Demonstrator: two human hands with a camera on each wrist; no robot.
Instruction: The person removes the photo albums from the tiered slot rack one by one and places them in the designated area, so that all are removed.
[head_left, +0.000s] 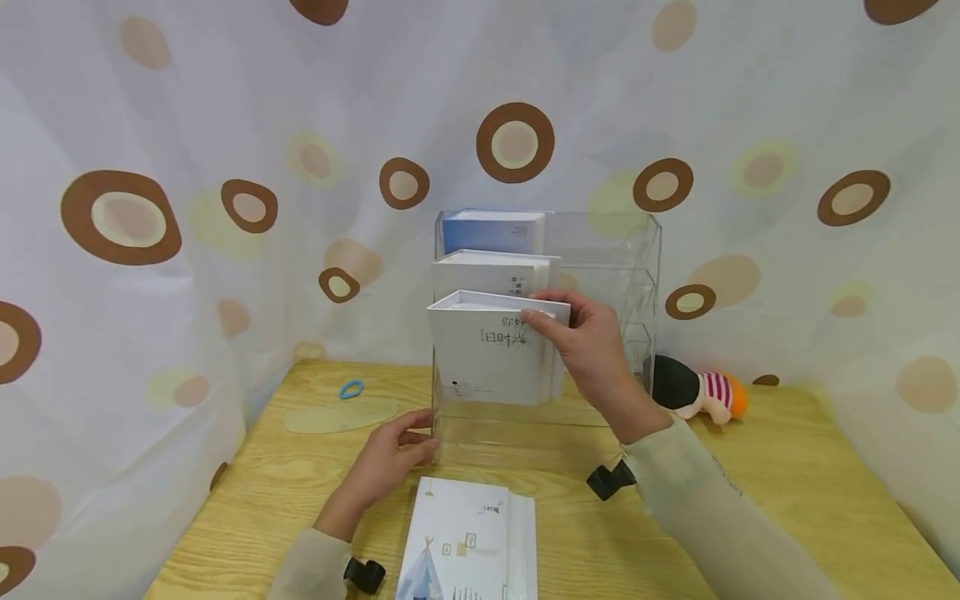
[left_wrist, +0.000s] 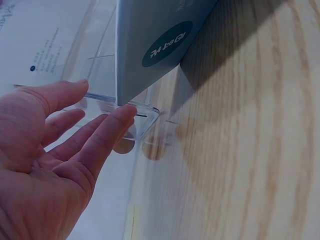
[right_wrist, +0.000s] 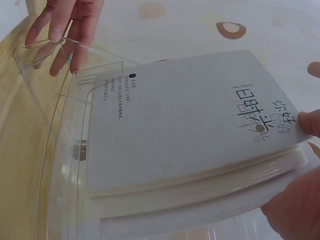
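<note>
My right hand (head_left: 596,350) pinches the top right corner of a white photo album (head_left: 487,358) with dark lettering, thumb in front and fingers behind. The album stands upright in the front of a clear acrylic rack (head_left: 495,442); in the right wrist view its cover (right_wrist: 180,125) fills the middle. My left hand (head_left: 390,458) holds the rack's lower left corner, its thumb and fingers (left_wrist: 95,145) around the clear edge. Behind stand another white album (head_left: 480,273) and a blue one (head_left: 491,233). A white album with a tent picture (head_left: 465,533) lies in front of the rack.
A plush toy (head_left: 712,396) with a striped body lies right of the rack. At the left are a blue ring (head_left: 351,389) and a flat pale yellowish patch (head_left: 337,417) on the wooden table (head_left: 810,483). A patterned curtain hangs behind.
</note>
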